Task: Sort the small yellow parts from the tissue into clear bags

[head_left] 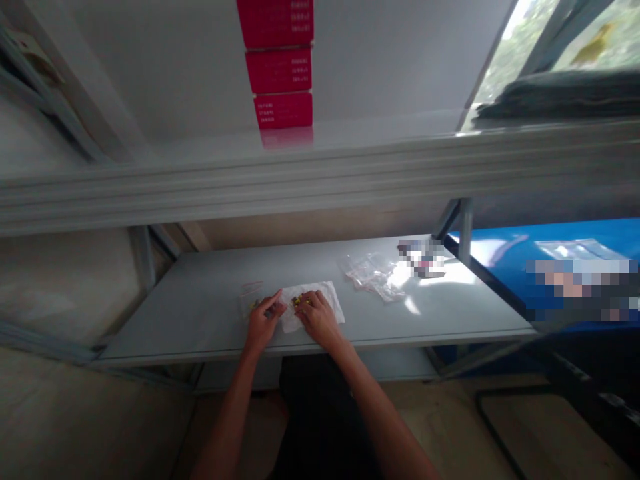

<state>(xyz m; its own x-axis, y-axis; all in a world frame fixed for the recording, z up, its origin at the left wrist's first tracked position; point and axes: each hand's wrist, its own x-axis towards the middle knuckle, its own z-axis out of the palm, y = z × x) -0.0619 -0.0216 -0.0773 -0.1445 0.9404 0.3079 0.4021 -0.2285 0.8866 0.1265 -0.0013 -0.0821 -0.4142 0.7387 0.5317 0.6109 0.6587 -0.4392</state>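
My left hand [262,321] is at the near edge of a white sheet of paper or tissue [325,308], its index finger stretched toward the sheet. Beside its fingers lies a small clear plastic bag [251,297]. My right hand [318,318] rests on the sheet, with its fingertips at a small cluster of yellow and dark pieces [300,301]. The pieces are too small to identify, and the fingers partly hide them. I cannot tell whether either hand grips anything.
Both hands work on a low grey metal shelf [200,313] beneath a wider shelf rail [250,193]. A crumpled clear plastic bag [375,277] lies to the right. Red boxes [278,67] stand on the upper shelf. A blue surface [500,261] lies beyond the shelf's right end.
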